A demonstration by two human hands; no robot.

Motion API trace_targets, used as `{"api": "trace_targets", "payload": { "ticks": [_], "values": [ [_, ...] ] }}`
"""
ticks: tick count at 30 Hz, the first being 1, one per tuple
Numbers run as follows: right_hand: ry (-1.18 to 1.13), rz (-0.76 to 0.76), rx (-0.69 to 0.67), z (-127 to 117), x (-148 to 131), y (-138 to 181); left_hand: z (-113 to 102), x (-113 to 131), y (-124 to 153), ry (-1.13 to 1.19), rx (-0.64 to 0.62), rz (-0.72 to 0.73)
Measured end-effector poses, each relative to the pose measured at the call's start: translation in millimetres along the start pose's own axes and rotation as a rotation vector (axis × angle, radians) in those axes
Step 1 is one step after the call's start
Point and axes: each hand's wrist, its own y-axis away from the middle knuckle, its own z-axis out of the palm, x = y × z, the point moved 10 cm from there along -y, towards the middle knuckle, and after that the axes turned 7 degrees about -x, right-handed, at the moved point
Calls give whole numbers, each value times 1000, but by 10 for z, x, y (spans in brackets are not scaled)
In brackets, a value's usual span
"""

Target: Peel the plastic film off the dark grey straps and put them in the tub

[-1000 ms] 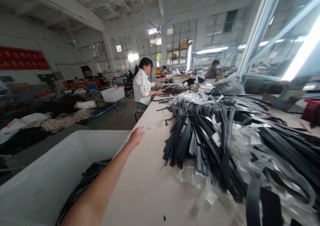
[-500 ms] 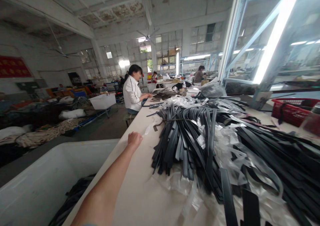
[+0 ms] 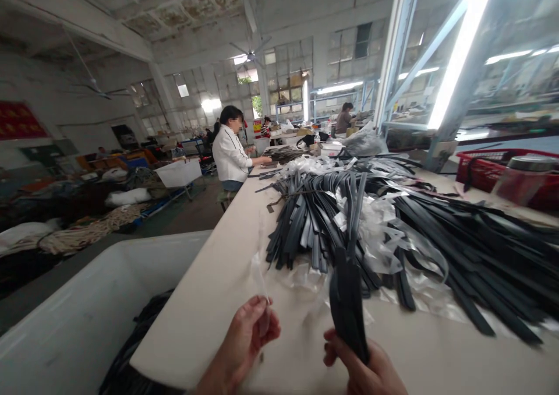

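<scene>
**L hand (image 3: 253,328) on thin clear plastic strip (image 3: 258,270), R hand (image 3: 371,374) on bunch of flat black straps (image 3: 347,302)**

L grip: thumb & fingertips pressed tog., pinching the clear strip, which runs up & away from the hand over the smooth cream-coloured desk (image 3: 205,307). R grip: thumb & fingers closed round lower end of the black bunch. Bunch is held up near-vertical, its top in front of the heap; can't tell if it touches anything there. Both hands are over near part of desk, well apart, L one closer to desk's L edge. Tiny dark scrap (image 3: 261,358) on desk just by L hand.

Past the hands: big heap of long flat black strips (image 3: 301,232), loose ends fanned twd the camera, in two main sheaves (centre & R), w/ crumpled see-through plastic film (image 3: 379,237) b/w & partly under them.

L of desk: deep white plastic tub (image 3: 131,261) w/ dark material (image 3: 144,331) inside, details unclear. R rear: red plastic basket (image 3: 471,168), see-through jar w/ grey lid (image 3: 530,163) in front of it. Far L side of desk: co-worker in white jacket (image 3: 229,150), seated, arms out over low pile of thin dark strips (image 3: 283,154).
</scene>
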Motion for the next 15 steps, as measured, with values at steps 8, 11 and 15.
{"api": "trace_targets", "payload": {
  "ticks": [8,11,15],
  "values": [
    [133,-13,-183,552,-332,-286,586,-364,300,-123,-208,-23],
    [166,-50,-165,552,-350,-299,555,-423,348,-164,-215,-54],
    [203,-92,-127,524,-380,-271,550,-500,386,-205,-258,-118]
  ]
}}
